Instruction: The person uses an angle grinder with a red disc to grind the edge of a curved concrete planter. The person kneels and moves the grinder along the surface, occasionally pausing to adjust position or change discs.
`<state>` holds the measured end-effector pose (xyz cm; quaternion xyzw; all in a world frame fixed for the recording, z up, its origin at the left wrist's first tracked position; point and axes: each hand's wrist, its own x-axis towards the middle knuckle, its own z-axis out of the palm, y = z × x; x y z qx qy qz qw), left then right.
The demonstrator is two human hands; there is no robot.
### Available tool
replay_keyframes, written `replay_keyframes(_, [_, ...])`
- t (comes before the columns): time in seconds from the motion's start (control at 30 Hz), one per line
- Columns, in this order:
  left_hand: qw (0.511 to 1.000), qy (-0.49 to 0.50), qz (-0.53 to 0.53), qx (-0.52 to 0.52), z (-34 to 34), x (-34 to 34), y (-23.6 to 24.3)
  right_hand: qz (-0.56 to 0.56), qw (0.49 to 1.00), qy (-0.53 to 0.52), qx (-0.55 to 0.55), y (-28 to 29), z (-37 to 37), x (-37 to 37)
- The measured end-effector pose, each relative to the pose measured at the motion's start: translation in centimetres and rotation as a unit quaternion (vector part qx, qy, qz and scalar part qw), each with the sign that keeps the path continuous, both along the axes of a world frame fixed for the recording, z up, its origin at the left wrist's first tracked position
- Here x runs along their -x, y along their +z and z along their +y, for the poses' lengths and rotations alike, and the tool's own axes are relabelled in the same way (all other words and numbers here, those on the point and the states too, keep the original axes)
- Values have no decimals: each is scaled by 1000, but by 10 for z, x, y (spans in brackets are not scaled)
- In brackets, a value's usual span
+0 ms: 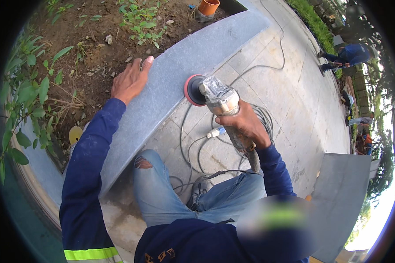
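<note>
My right hand (246, 125) is wrapped round the body of a worn, dusty angle grinder or polisher (223, 97). Its round dark pad with a red rim (192, 90) meets the near edge of a smooth grey stone coping (171, 72); whether it presses or only hovers I cannot tell. Over on the far side of the coping, my left hand (131, 81) lies at the soil-side edge with its fingers stretched out, holding nothing. A black cord leaves the tool's rear end and runs across my jeans.
Coiled grey cable (264, 119) and a blue-and-white plug connector (216, 132) lie on the paving beside my legs. Beyond the coping is a planted bed (96, 57) with an orange pipe (208, 7). A person in blue (354, 54) stands far right.
</note>
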<state>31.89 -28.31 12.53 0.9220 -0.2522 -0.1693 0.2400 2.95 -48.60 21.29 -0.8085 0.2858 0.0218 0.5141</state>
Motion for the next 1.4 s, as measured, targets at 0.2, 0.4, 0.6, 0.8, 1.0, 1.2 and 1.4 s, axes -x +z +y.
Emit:
replay_keyframes(0.2, [1000,-12,-14,9,-14,5,-5,-63,998,7,-7,-9,-10,19])
replay_keyframes(0.4, [1000,7,12,25,-9,8,-17,-57,998,-9,18,-24,-47,18])
replay_keyframes(0.6, [999,-8,9,50,-12,14,7,7,998,45,39,-27,15,26])
replay_keyframes(0.8, [999,2,4,32,-4,1,-3,44,990,98,92,-20,51,20])
replay_keyframes(1.0, [999,3,-4,34,1,5,-6,11,1000,-10,-4,5,5,0])
replay_keyframes(1.2, [999,5,-2,45,-10,10,-11,18,999,-44,19,-1,-41,8])
replay_keyframes(1.4, [999,17,7,47,-4,5,-7,21,997,68,0,-6,28,10])
